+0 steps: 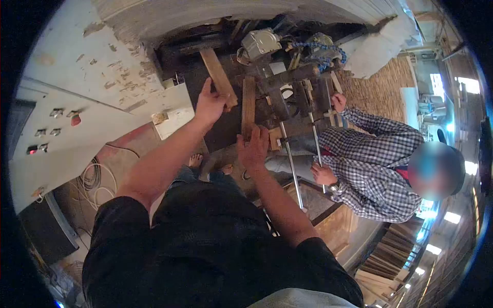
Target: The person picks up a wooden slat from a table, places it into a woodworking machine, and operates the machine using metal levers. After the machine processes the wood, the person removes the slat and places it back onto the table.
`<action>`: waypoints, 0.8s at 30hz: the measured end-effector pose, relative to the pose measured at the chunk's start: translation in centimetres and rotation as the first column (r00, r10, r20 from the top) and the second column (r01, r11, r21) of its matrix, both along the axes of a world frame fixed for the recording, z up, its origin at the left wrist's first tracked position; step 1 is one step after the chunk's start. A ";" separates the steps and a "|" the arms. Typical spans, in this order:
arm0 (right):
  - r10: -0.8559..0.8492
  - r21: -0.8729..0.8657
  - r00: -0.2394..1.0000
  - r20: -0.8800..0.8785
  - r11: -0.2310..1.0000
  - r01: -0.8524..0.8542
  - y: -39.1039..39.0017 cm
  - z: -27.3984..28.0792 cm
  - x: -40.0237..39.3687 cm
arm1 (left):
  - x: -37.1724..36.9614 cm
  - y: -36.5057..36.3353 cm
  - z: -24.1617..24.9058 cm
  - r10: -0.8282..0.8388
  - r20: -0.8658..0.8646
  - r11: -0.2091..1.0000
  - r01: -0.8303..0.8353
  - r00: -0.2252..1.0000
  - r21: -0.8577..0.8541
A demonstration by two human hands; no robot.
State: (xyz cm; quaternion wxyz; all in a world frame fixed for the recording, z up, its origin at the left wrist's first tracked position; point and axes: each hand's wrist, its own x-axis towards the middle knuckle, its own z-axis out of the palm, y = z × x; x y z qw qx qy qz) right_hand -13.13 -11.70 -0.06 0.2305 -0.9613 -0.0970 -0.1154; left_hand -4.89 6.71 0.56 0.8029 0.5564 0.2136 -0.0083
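Observation:
In the head view, my left hand (210,107) grips the near end of a flat wooden board (218,74), with the index finger stretched along its left side. The board slants away over a dark machine table (226,120). My right hand (253,149) is at the near end of a second wooden board (248,102), thumb on one side and fingers on the other. That board lies beside the machine's metal parts. Its far end comes close to a grey motor housing (261,44). My right palm partly hides its near end.
On the right a co-worker in a checked shirt (375,149) has hands at the machine, beside two metal rods (292,167). A control panel with knobs and a red button (75,120) stands left. Coiled cable (92,177) lies on the floor. Stacked wood strips (380,92) stand beyond.

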 end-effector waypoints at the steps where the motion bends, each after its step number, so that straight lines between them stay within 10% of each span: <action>1: 0.009 0.014 1.000 -0.030 1.000 -0.008 -0.6 -0.5 -0.1 | 1.2 -0.7 -0.6 -0.015 0.003 1.000 0.015 1.000 0.007; 6: -0.009 -0.123 0.994 -0.110 0.992 -0.005 -3.4 0.6 -4.7 | 5.7 -3.5 -3.1 -0.038 0.035 0.989 0.033 0.999 0.147; 11: -0.095 0.046 0.775 -0.625 0.986 0.158 -6.4 1.5 -13.9 | 7.3 -6.2 -2.6 -0.068 -0.040 0.943 0.078 0.997 0.322; 16: -0.097 0.184 0.578 -0.810 0.894 0.409 -9.4 -1.8 -22.4 | 10.1 -7.8 -5.4 -0.177 -0.071 0.474 0.148 0.982 0.868; 24: -0.196 0.257 0.466 -0.863 0.623 0.739 -9.0 0.3 -25.0 | 9.8 -8.3 -3.5 -0.206 -0.277 0.554 0.345 0.939 0.758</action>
